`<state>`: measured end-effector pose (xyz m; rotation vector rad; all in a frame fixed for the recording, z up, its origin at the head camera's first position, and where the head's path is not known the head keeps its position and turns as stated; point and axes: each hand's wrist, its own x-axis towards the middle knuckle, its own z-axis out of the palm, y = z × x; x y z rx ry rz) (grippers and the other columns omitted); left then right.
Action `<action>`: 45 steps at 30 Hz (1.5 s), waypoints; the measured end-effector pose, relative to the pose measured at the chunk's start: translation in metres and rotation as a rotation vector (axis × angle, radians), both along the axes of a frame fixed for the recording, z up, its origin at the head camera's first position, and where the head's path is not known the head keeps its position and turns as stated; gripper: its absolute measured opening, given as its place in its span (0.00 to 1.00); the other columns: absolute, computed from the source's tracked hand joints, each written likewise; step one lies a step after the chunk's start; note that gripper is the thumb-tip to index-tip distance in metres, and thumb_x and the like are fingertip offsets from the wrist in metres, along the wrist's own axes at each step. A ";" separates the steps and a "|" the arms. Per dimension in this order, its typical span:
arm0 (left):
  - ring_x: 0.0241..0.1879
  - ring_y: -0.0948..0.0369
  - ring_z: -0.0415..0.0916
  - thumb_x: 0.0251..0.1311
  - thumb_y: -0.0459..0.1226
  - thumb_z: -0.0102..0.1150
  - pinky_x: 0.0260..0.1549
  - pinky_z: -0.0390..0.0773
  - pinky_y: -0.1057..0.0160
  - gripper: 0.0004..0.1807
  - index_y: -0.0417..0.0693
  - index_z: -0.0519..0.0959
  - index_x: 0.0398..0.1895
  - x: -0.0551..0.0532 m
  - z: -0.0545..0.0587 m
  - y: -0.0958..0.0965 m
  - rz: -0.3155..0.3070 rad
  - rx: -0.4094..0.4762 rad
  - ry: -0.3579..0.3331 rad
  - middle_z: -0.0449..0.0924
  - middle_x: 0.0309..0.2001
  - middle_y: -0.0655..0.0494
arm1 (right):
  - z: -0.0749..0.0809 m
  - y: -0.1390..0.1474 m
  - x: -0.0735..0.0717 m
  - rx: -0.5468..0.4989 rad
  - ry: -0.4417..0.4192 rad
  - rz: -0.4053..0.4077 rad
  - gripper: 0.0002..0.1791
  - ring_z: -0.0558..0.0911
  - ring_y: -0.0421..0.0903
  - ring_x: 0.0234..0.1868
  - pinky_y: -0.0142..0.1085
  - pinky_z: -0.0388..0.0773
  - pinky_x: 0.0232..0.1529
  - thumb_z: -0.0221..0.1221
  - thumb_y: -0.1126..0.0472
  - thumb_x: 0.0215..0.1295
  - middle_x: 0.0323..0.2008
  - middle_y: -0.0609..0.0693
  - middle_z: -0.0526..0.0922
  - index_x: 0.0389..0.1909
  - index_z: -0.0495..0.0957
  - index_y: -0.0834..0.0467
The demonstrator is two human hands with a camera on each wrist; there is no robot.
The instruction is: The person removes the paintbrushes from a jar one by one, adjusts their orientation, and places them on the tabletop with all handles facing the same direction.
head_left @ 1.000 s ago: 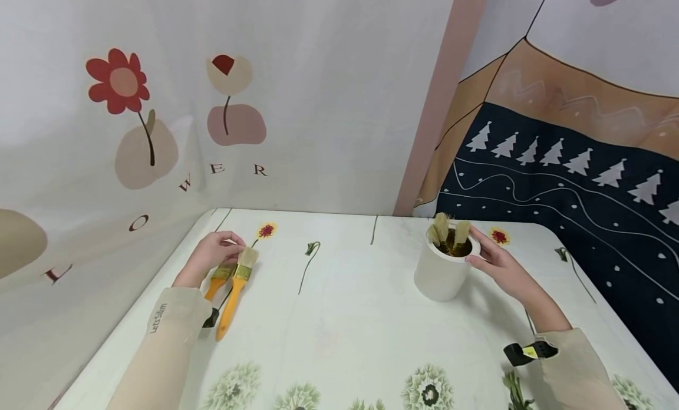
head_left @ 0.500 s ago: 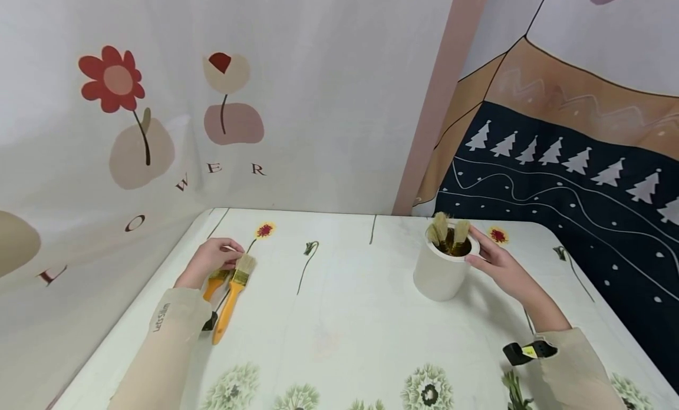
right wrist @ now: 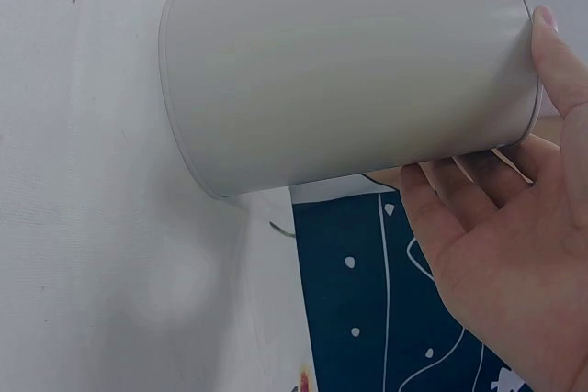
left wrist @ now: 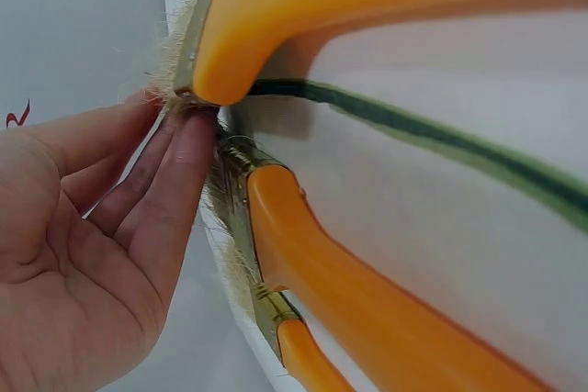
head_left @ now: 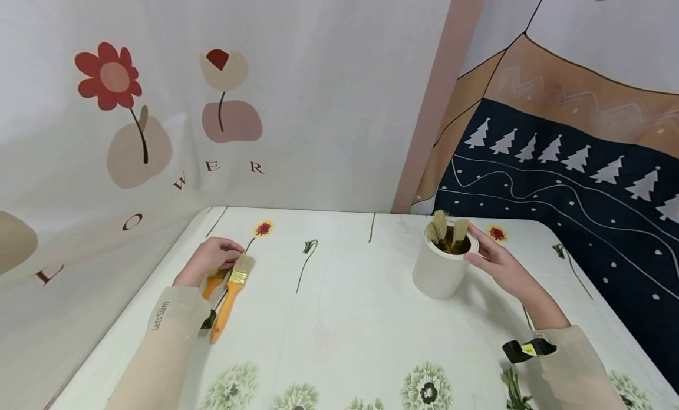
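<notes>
At the left of a white, flower-printed tabletop [head_left: 350,307], the person's bare left hand [head_left: 207,261] pinches the pale bristles of a flat paintbrush with an orange handle [head_left: 231,295] between thumb and fingertips. Beside it lies a second orange-handled brush [head_left: 213,283], partly hidden by the hand; the left wrist view shows a third orange-handled brush [left wrist: 308,351]. Farther right, the bare right hand [head_left: 500,265] curves round the rim of a white cylindrical pot [head_left: 438,274], which stands holding pale-bristled brushes [head_left: 460,232], bristles up.
</notes>
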<state>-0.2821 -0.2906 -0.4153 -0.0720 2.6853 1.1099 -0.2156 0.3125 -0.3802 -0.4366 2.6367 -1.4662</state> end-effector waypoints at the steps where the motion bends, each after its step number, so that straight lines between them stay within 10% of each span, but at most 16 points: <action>1: 0.46 0.55 0.82 0.75 0.36 0.48 0.48 0.86 0.58 0.17 0.32 0.77 0.55 0.001 0.001 0.001 -0.006 -0.004 -0.006 0.79 0.55 0.34 | 0.000 0.000 0.000 0.001 -0.001 0.000 0.42 0.46 0.71 0.77 0.11 0.61 0.58 0.51 0.55 0.77 0.80 0.62 0.36 0.80 0.36 0.59; 14: 0.54 0.44 0.75 0.78 0.34 0.33 0.54 0.81 0.49 0.21 0.28 0.71 0.61 0.004 0.014 0.011 -0.125 -0.034 -0.017 0.72 0.61 0.29 | 0.002 -0.002 0.001 0.014 -0.007 -0.008 0.42 0.48 0.71 0.77 0.14 0.63 0.60 0.51 0.54 0.77 0.80 0.63 0.37 0.80 0.36 0.59; 31: 0.63 0.44 0.71 0.77 0.42 0.40 0.57 0.78 0.41 0.19 0.43 0.72 0.61 -0.008 0.019 0.006 -0.030 0.034 -0.002 0.70 0.66 0.42 | 0.000 0.001 0.000 0.017 -0.002 -0.010 0.42 0.46 0.70 0.77 0.18 0.62 0.64 0.51 0.54 0.77 0.80 0.61 0.37 0.80 0.37 0.58; 45: 0.64 0.41 0.71 0.78 0.36 0.38 0.65 0.73 0.44 0.20 0.34 0.67 0.65 0.003 0.051 0.032 -0.054 0.109 0.109 0.70 0.66 0.34 | 0.000 0.000 0.000 0.006 0.004 -0.005 0.42 0.46 0.70 0.77 0.15 0.61 0.61 0.52 0.54 0.77 0.80 0.62 0.37 0.80 0.37 0.59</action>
